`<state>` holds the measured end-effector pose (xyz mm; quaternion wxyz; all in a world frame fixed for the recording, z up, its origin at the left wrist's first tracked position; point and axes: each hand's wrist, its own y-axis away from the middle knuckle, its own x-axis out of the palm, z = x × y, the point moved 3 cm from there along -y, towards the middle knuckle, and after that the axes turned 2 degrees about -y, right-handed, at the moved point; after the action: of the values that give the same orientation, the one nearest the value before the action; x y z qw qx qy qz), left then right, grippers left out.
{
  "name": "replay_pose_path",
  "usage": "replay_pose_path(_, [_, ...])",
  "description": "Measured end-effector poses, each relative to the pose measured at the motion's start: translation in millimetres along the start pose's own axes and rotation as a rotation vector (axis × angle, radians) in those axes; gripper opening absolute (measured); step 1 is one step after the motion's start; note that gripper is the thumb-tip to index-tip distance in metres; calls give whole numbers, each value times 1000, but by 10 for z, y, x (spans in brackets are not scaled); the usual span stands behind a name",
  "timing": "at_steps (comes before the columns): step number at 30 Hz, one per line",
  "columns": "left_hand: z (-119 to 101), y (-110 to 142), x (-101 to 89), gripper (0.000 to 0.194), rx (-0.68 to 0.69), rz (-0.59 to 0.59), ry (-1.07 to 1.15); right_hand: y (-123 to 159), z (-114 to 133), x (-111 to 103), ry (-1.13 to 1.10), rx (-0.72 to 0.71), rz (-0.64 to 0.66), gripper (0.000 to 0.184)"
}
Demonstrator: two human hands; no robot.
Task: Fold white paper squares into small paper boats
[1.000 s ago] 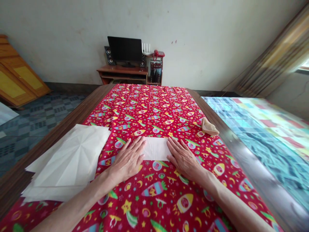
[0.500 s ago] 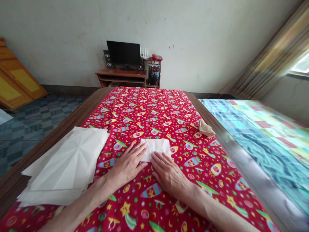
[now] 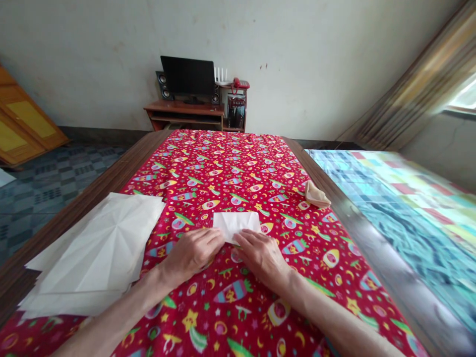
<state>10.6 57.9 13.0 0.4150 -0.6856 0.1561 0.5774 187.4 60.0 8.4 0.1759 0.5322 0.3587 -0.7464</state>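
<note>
A small white sheet of folded paper (image 3: 237, 221) lies on the red patterned cloth in front of me, creases showing on its face. At its near left corner my left hand (image 3: 199, 249) is closed, fingers bent and pinching the edge. My right hand (image 3: 260, 250) grips the near edge toward the right, fingertips on top of the paper and thumb mostly hidden underneath. To the left rests a stack of larger creased paper sheets (image 3: 100, 248), beside my left forearm.
The red cloth (image 3: 230, 292) covers a dark wooden table (image 3: 107, 173). A beige folded piece (image 3: 316, 196) sits near its right edge. On the right is a bed-like surface with blue and checked covers (image 3: 375, 198). A monitor (image 3: 189, 77) stands on a desk against the wall.
My left hand has gone from lying flat with fingers stretched over the paper's left side to curled at its near corner. The right fingers have bent more. The paper's visible height has shrunk slightly.
</note>
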Motion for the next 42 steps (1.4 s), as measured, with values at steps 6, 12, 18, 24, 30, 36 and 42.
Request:
replay_pose_path(6, [-12, -1, -46, 26, -10, -98, 102, -7, -26, 0, -5, -115, -84, 18])
replay_pose_path(12, [248, 109, 111, 50, -81, 57, 113, 25, -69, -109, -65, -276, -224, 24])
replay_pose_path(18, [210, 123, -11, 37, -69, -103, 93, 51, -193, -186, 51, -245, -225, 21])
replay_pose_path(24, [-87, 72, -162, 32, 87, -121, 51, 150, -277, -147, 112, -150, -188, 20])
replay_pose_path(30, [-129, 130, -66, 41, 15, 65, 135, 239, -235, -139, 43, -109, -107, 19])
replay_pose_path(36, [-75, 165, 31, 48, -68, -10, 230, 265, -241, -105, 34, -36, 3, 24])
replay_pose_path(42, [76, 148, 158, 19, -248, -172, 435, 262, -316, -79, -245, 130, 45, 25])
